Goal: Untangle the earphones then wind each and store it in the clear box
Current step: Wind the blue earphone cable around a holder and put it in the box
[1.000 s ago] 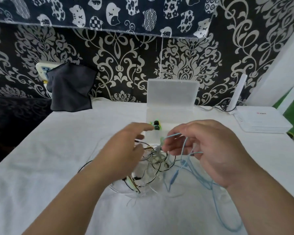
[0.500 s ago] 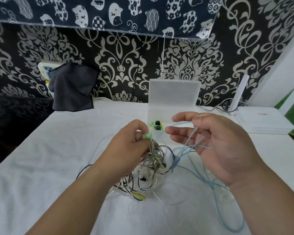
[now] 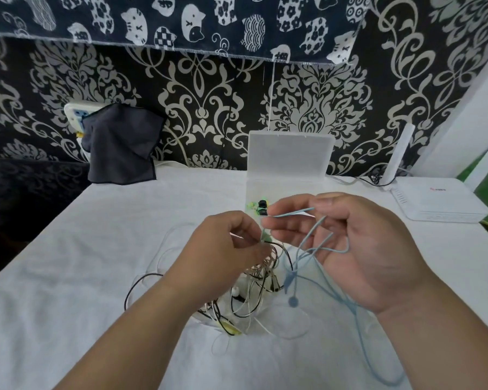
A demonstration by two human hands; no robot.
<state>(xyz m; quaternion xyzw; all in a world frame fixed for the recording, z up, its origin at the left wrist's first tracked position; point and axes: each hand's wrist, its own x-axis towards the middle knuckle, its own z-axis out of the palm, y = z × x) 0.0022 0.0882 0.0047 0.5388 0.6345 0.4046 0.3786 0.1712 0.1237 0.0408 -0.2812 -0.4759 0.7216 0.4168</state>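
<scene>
Head view: your left hand point(image 3: 223, 249) is curled, knuckles up, with its fingertips closed together on a few strands at the top of the tangled bundle of black, white and pale gold earphone cables point(image 3: 254, 291). The bundle hangs from that pinch and spreads onto the white tablecloth point(image 3: 68, 249) just below and between your hands. A small yellow piece point(image 3: 231, 329) lies at its near edge.

Your right hand point(image 3: 358, 249) is turned palm up, fingers reaching to the left and loosely bent. Its thumb point(image 3: 331, 202) presses the thin light blue earphone cable point(image 3: 313, 240) against the side of the fingers, so a short end of it sticks out towards your left fingertips, close to them. Whether it touches them, you cannot tell. Further loops of the same cable cross your open palm, drop off by the wrist and trail over the cloth to the near right. One round blue earbud point(image 3: 292, 301) dangles from it beside the bundle.

Behind your fingertips the clear plastic box point(image 3: 289, 156) stands open, its lid upright against the patterned wall. A pair of green and black earphones point(image 3: 258, 205) already lies in its left part. A dark grey cloth point(image 3: 121, 144) hangs at the far left and a flat white router point(image 3: 440, 201) sits at the far right, both well apart from your hands.
</scene>
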